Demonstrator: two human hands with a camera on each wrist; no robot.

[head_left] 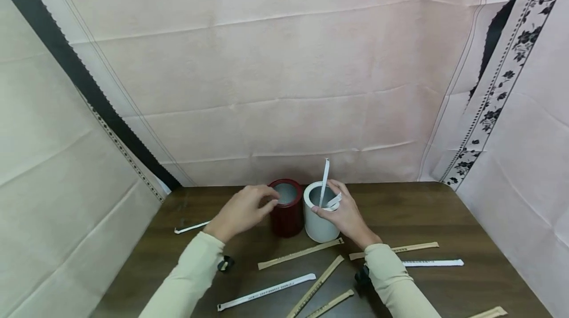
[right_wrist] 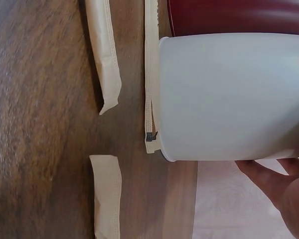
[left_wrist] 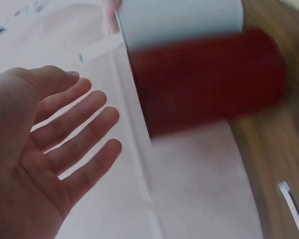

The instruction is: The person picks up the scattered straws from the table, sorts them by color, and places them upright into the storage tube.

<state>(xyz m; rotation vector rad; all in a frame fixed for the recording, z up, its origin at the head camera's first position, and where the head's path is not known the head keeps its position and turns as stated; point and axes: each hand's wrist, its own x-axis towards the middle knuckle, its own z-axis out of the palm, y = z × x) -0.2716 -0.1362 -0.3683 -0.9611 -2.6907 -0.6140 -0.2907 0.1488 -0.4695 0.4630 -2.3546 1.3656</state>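
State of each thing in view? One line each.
Red canister: upright, uncovered.
White canister: upright, uncovered.
Tall white packet: inside white canister, nearly upright, sticking out.
Tan packets: lying on tabletop.
White table packets: lying flat.
Left grip: fingers extended, holding nothing.
Right grip: curled round white canister's upper side.
Cloth backdrop: creased.

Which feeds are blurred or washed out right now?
Left wrist: the red canister is smeared, the cloth pale and washed out; right wrist: the white canister is fairly crisp, shaded toward its lower right; head: mostly clear, but print on the front white packet is too small to read.
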